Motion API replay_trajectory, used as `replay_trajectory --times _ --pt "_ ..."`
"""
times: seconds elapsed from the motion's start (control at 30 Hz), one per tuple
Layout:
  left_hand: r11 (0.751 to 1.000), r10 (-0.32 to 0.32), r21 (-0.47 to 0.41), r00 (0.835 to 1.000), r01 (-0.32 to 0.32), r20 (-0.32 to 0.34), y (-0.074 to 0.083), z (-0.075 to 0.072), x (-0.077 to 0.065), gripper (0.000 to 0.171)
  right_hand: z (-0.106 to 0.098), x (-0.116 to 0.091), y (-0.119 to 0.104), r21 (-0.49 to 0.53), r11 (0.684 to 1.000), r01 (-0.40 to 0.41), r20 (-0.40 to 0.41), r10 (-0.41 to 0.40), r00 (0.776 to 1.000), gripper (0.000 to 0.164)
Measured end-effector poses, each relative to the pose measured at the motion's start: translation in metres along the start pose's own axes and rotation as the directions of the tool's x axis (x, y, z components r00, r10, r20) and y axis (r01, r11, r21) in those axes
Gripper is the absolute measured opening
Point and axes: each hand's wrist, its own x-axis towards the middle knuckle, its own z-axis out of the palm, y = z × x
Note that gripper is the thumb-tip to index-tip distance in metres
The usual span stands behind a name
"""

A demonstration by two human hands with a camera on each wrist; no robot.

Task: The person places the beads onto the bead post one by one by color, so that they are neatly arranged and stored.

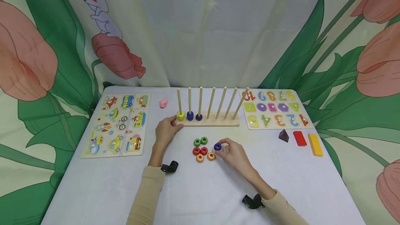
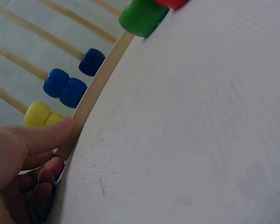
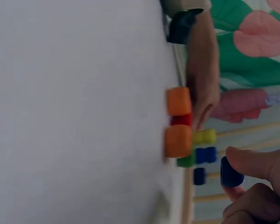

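As left hand [image 1: 165, 134] grips pegboard [image 1: 218, 122] bearing yellow beads [image 1: 180, 117], blue beads [image 1: 190, 117], right hand [image 1: 236, 155] pinches blue ring [image 3: 231, 174].

Blue bead [image 3: 231, 173] pinched in right grip [image 1: 234, 153]; wooden peg rack [image 1: 215, 123] standing upright, end in left grip [image 1: 166, 131].

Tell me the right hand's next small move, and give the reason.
Probably, the right hand should carry its pinched dark blue bead to the third peg from the left: that peg holds just one bead, apparently of matching colour, while the two pegs to its left carry pairs. The left hand grips the end of the wooden base.
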Motion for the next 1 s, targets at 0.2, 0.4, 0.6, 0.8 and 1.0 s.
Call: replay_trajectory --times 0.2,0.4,0.6,0.8,1.0 --pt "1.000 -0.003 0.001 1.000 0.003 -0.007 0.001 -0.001 0.000 0.060 -0.034 0.045 -0.068 0.041 0.983 0.178 -0.180 -0.168 0.969 0.036" --pt "1.000 -0.012 0.012 1.000 0.011 0.007 0.002 0.000 0.000 0.060 -0.059 0.091 -0.122 0.051 0.946 0.320 -0.332 -0.287 0.899 0.039" --pt "1.000 -0.001 0.004 1.000 0.001 0.005 0.000 0.003 0.001 0.059 -0.056 0.116 -0.134 -0.026 0.957 0.288 -0.310 -0.282 0.908 0.037" --pt "1.000 0.013 -0.001 1.000 -0.013 0.010 -0.003 0.006 0.003 0.061 -0.048 0.111 -0.123 -0.018 0.951 0.310 -0.340 -0.297 0.892 0.041" --pt "1.000 -0.004 0.007 1.000 0.004 0.007 -0.004 0.002 0.003 0.062 -0.032 0.084 -0.097 0.085 0.948 0.306 -0.322 -0.264 0.909 0.035"
